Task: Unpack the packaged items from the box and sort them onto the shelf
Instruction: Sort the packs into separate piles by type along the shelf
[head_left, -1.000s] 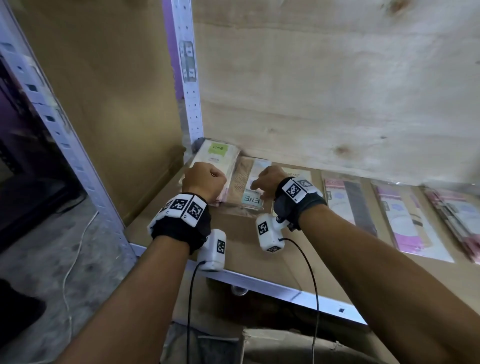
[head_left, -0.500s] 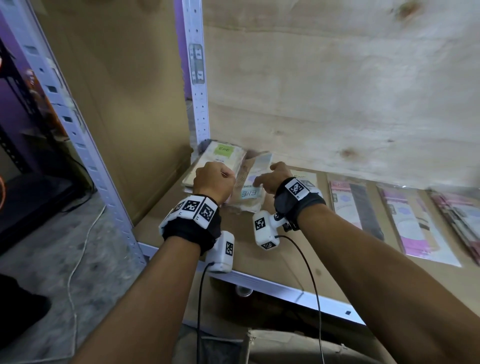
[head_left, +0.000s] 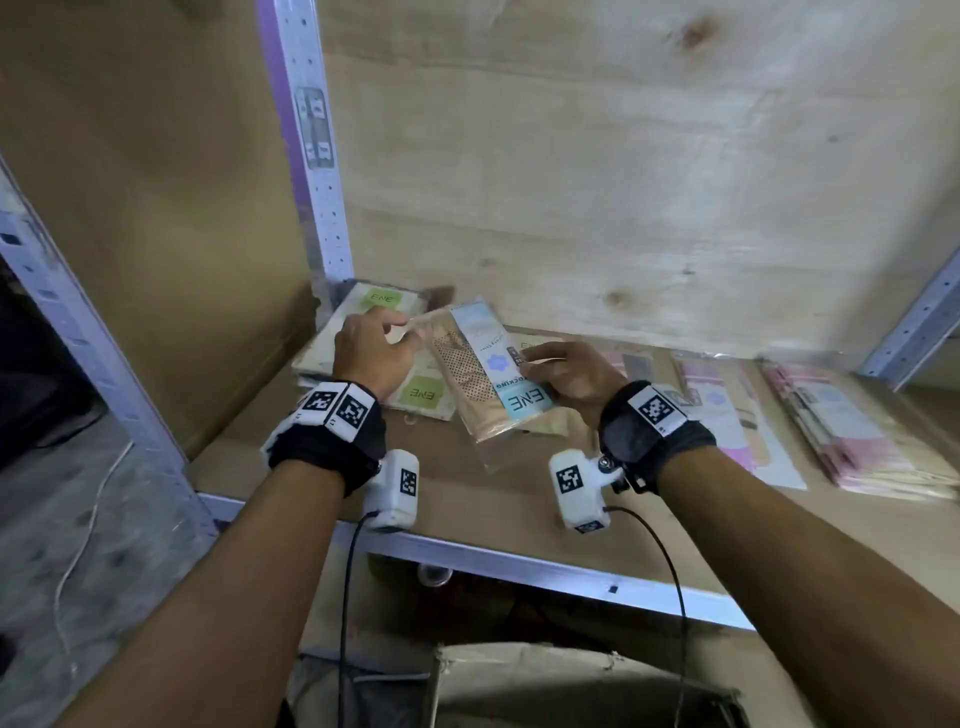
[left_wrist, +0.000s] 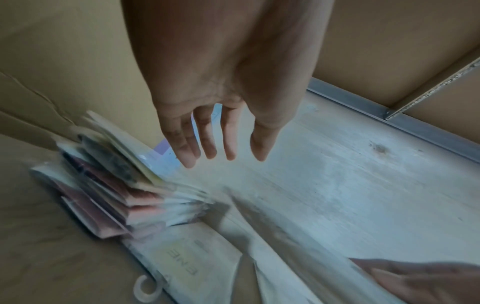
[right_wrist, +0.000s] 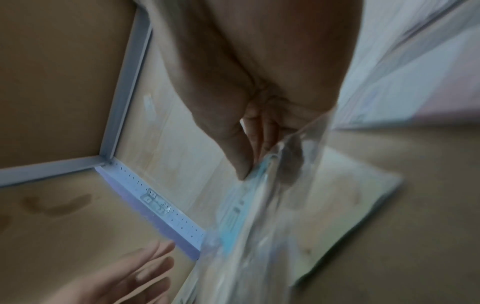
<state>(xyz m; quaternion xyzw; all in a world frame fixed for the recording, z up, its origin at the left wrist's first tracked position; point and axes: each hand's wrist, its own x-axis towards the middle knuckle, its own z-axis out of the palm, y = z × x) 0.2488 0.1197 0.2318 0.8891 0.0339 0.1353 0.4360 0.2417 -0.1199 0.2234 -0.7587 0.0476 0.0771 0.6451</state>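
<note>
A clear packet with a light blue ENE label is lifted and tilted above the cardboard-lined shelf. My right hand pinches its right edge, thumb on top; the right wrist view shows the fingers clamped on the packet. My left hand hovers by the packet's upper left corner, over a pile of green-labelled packets. In the left wrist view that hand has straight, spread fingers and holds nothing. A cardboard box sits below the shelf.
Pink-labelled packets and a thicker pink stack lie along the shelf to the right. A perforated metal upright stands at the back left corner, with plywood behind. The shelf's metal front rail runs under my wrists.
My right hand has lifted the blue-labelled packet off the shelf and drawn it toward me, tilted. My left hand has uncurled from the green pile and now hovers open.
</note>
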